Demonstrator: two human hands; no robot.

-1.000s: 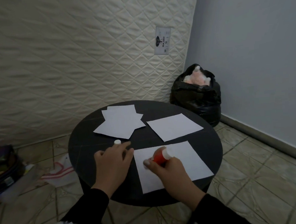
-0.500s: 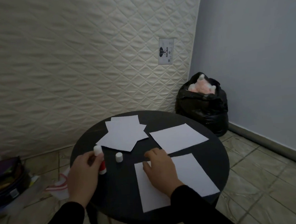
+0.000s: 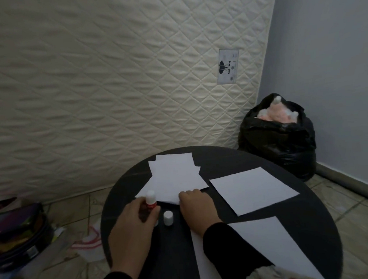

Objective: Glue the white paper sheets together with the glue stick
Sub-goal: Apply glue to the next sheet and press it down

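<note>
Both our hands out over the table

Our left hand curls its fingers around something it holds upright; our right hand lies palm down, fingertips bent forward, both forearms in dark sleeves.
</note>
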